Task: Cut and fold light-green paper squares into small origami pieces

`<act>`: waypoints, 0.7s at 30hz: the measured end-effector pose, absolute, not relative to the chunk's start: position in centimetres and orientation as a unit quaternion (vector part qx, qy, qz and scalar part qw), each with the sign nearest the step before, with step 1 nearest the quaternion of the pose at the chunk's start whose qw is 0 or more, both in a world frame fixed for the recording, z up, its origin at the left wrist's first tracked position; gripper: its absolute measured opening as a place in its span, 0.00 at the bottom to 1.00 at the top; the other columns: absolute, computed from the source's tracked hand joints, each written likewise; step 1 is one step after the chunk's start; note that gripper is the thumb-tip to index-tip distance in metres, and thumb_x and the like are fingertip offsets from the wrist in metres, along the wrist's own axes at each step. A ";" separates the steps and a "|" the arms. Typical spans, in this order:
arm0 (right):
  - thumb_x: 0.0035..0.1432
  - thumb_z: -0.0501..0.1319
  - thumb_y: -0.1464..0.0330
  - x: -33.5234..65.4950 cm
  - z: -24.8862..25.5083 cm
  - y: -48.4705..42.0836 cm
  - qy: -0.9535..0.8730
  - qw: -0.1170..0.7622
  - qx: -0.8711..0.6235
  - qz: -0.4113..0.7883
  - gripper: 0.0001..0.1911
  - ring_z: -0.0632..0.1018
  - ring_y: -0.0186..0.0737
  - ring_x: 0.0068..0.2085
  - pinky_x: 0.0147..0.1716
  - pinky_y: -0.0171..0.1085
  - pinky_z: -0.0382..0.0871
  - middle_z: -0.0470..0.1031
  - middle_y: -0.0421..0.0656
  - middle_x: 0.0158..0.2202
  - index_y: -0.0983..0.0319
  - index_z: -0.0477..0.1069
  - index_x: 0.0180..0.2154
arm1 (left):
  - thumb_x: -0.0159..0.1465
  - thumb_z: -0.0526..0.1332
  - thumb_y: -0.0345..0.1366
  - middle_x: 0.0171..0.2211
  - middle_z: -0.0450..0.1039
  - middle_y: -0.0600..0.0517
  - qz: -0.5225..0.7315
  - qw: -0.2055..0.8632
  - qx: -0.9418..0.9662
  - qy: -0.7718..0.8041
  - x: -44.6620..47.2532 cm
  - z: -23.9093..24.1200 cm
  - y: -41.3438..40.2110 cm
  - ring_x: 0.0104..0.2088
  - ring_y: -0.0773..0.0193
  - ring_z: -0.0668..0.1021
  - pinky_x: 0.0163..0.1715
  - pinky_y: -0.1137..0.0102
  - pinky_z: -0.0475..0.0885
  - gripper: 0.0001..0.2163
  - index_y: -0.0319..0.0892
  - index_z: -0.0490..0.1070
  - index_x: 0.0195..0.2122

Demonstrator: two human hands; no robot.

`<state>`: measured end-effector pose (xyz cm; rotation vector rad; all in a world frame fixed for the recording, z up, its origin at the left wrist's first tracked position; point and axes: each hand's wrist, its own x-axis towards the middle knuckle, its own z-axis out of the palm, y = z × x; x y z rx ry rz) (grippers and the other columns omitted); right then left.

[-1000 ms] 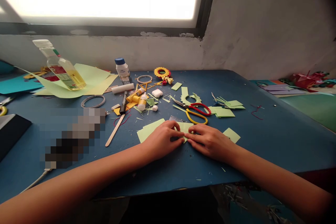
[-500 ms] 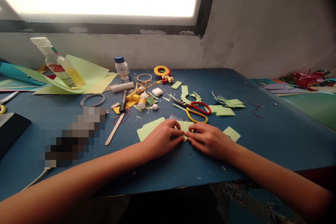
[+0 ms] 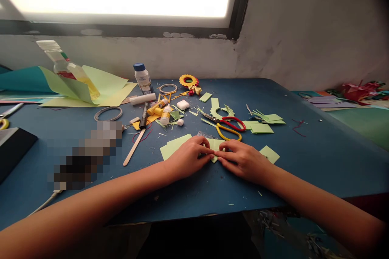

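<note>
A small piece of light green paper lies on the blue table under the fingers of both hands. My left hand comes in from the left, fingers bent and closed on the paper's left part. From the other side my right hand presses its fingertips on the same paper, and the two hands' fingertips meet at its middle. The fingers partly cover the paper. Just beyond it lie scissors with one red and one yellow handle. Light green sheets stick out beside my left hand, and a green square lies near my right wrist.
Behind the hands lie a black marker, a small glue bottle, a white case and a cut green paper ring. A wooden stick is at left. A blue-capped bottle stands near the wall.
At the back left, the curled green and blue paper has risen and now covers more of the clear bottle. Both hands keep nearly the same place on the small paper.
</note>
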<state>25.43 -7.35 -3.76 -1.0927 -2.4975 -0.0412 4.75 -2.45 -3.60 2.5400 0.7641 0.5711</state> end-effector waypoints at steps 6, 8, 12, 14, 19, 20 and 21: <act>0.63 0.53 0.67 25.0 -3.7 -7.4 -0.885 0.216 -0.411 -0.018 0.13 0.74 0.41 0.37 0.36 0.38 0.68 0.74 0.46 0.37 0.60 0.76 0.38 | 0.62 0.59 0.34 0.36 0.71 0.48 0.209 0.214 0.914 0.274 4.8 -3.9 -2.4 0.37 0.62 0.73 0.40 0.68 0.68 0.09 0.42 0.78 0.38; 0.62 0.54 0.67 24.7 -3.7 -7.4 -0.876 0.223 -0.426 -0.023 0.13 0.74 0.41 0.36 0.36 0.38 0.67 0.75 0.45 0.36 0.60 0.77 0.34 | 0.63 0.58 0.35 0.36 0.70 0.48 0.209 0.215 0.916 0.268 4.8 -3.8 -2.5 0.37 0.63 0.73 0.40 0.69 0.68 0.09 0.42 0.78 0.38; 0.60 0.56 0.67 24.4 -3.7 -7.4 -0.864 0.228 -0.449 -0.025 0.11 0.74 0.40 0.35 0.35 0.38 0.66 0.75 0.44 0.34 0.60 0.77 0.31 | 0.63 0.58 0.37 0.35 0.70 0.48 0.198 0.218 0.919 0.262 4.7 -3.4 -2.5 0.36 0.63 0.72 0.39 0.69 0.67 0.10 0.42 0.78 0.38; 0.59 0.57 0.67 24.3 -3.7 -7.4 -0.859 0.228 -0.458 -0.019 0.10 0.74 0.40 0.35 0.34 0.38 0.66 0.75 0.43 0.34 0.60 0.77 0.30 | 0.63 0.58 0.37 0.35 0.70 0.48 0.191 0.218 0.921 0.262 4.7 -3.3 -2.6 0.37 0.63 0.72 0.39 0.69 0.67 0.10 0.42 0.78 0.38; 0.58 0.58 0.68 24.3 -3.6 -7.4 -0.853 0.234 -0.466 0.003 0.09 0.74 0.39 0.35 0.34 0.37 0.66 0.75 0.43 0.34 0.59 0.76 0.29 | 0.62 0.59 0.38 0.36 0.70 0.48 0.183 0.218 0.922 0.264 4.7 -3.2 -2.5 0.37 0.62 0.73 0.40 0.68 0.68 0.09 0.43 0.78 0.38; 0.57 0.58 0.68 24.3 -3.5 -7.3 -0.853 0.235 -0.465 0.007 0.09 0.74 0.39 0.35 0.35 0.37 0.66 0.75 0.43 0.34 0.59 0.76 0.29 | 0.62 0.59 0.38 0.36 0.70 0.48 0.181 0.218 0.922 0.263 4.7 -3.2 -2.5 0.37 0.62 0.73 0.40 0.68 0.68 0.09 0.43 0.78 0.38; 0.57 0.59 0.68 24.3 -3.5 -7.3 -0.853 0.236 -0.465 0.009 0.08 0.74 0.39 0.35 0.35 0.37 0.66 0.75 0.43 0.34 0.59 0.76 0.29 | 0.62 0.59 0.38 0.36 0.70 0.48 0.178 0.219 0.923 0.263 4.7 -3.1 -2.5 0.38 0.62 0.73 0.40 0.68 0.68 0.09 0.43 0.78 0.38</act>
